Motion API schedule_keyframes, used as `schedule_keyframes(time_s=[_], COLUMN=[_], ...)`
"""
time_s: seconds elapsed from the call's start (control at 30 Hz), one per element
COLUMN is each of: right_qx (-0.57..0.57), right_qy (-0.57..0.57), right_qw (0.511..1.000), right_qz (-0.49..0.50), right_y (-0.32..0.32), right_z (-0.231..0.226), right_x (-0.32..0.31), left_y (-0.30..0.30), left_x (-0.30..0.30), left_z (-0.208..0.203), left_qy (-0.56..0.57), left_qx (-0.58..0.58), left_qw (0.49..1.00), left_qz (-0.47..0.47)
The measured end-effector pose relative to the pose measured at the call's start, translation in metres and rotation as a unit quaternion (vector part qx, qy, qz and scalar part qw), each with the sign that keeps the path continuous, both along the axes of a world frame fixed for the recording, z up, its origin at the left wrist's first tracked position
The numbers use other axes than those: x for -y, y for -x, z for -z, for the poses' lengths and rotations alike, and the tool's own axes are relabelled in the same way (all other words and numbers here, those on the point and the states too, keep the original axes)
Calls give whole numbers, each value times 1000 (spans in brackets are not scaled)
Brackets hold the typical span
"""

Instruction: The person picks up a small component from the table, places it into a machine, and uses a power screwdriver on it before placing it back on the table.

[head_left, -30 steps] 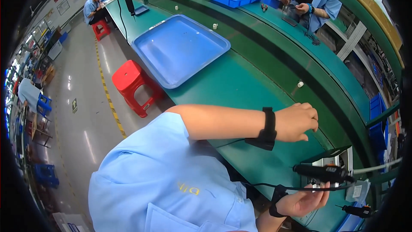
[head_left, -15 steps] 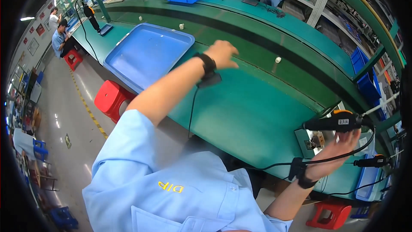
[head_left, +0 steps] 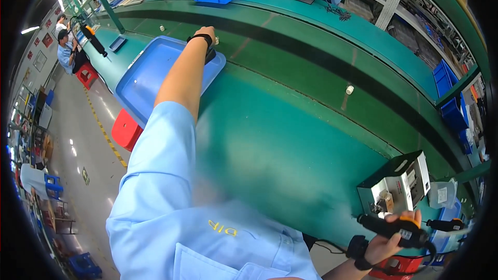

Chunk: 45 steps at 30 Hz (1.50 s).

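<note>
Clasping blk driver (head_left: 400, 232): R hand (head_left: 385, 249), closed, nr box (head_left: 398, 189); L hand (head_left: 206, 32) by blue tray (head_left: 148, 75), can't tell grip.

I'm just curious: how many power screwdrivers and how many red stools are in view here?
Power screwdrivers: 3 (one in the right hand, one at upper left, one at far right)
Red stools: 3 (two at left, one partly hidden at lower right)
Total: 6

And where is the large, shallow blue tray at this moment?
In the head view, the blue tray lies at upper left on the near green bench, partly hidden behind the left forearm, with the left hand near its far edge.
</note>
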State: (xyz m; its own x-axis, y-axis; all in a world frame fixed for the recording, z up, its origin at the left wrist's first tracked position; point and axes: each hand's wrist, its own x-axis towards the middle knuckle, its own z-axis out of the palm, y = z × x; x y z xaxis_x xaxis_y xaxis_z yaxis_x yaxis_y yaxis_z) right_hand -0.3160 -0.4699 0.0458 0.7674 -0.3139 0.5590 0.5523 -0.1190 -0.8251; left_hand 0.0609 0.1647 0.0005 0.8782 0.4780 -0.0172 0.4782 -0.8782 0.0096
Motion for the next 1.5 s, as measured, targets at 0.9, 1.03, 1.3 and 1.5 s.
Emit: schedule_keyframes(time_s=[0.9, 1.03, 1.3, 1.5], right_qx=[-87, -126, -132, 47], right_qy=[-34, -8, -104, -93], right_qw=[990, 987, 983, 988], right_qz=[-105, -104, -72, -110], right_y=[3, 17, 28, 4], right_z=[-8, -7, -17, -35], right_x=[6, 22, 38, 51], left_y=[227, 241, 261, 250], left_x=[431, 448, 451, 451], left_z=[14, 44, 26, 41], left_qy=[471, 397, 389, 385], left_qx=[-40, -30, 70, 23], left_qw=[671, 695, 694, 635], left_qz=[571, 599, 601, 669])
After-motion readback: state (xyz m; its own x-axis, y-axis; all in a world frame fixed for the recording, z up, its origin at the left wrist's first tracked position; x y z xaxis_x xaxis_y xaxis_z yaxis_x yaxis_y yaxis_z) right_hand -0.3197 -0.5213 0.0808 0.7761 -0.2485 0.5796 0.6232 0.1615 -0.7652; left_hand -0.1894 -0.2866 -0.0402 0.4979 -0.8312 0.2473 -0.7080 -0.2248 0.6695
